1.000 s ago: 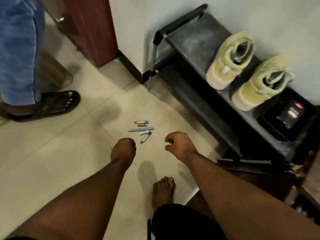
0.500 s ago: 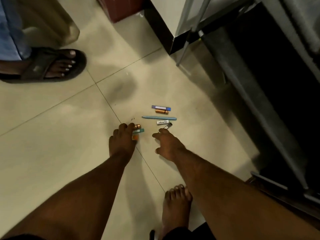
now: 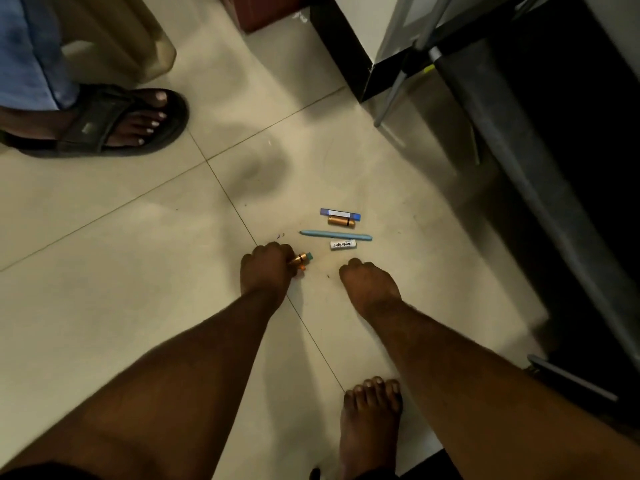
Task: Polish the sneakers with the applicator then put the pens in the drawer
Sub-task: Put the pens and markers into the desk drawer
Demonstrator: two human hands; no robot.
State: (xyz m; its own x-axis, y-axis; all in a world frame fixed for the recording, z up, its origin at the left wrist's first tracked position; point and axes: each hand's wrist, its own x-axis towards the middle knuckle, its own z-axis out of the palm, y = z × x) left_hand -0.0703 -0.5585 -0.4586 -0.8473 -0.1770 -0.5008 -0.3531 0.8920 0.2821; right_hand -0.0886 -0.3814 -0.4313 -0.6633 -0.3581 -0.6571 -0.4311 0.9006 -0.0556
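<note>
Several pens lie on the tiled floor: a blue-and-white one (image 3: 340, 213), a copper one (image 3: 341, 222), a long light-blue one (image 3: 336, 234) and a white one marked Heybright (image 3: 343, 244). My left hand (image 3: 266, 270) grips a small bunch of pens (image 3: 303, 261), whose copper, teal and orange ends stick out to the right. My right hand (image 3: 369, 285) is on the floor just below the white pen. Its fingers are curled under where a dark pen lay, and that pen is hidden. No sneakers, applicator or drawer are in view.
A dark shoe rack (image 3: 519, 150) with metal legs fills the right side. Another person's sandalled foot (image 3: 114, 123) stands at the upper left. My bare foot (image 3: 372, 420) is below my right hand. A red-brown cabinet base (image 3: 266, 12) and a black skirting corner (image 3: 346, 46) are at the top.
The view has tilted down and moved closer, so the sneakers left the frame. My right hand reached the dark pen and curled over it. My left hand keeps its pens.
</note>
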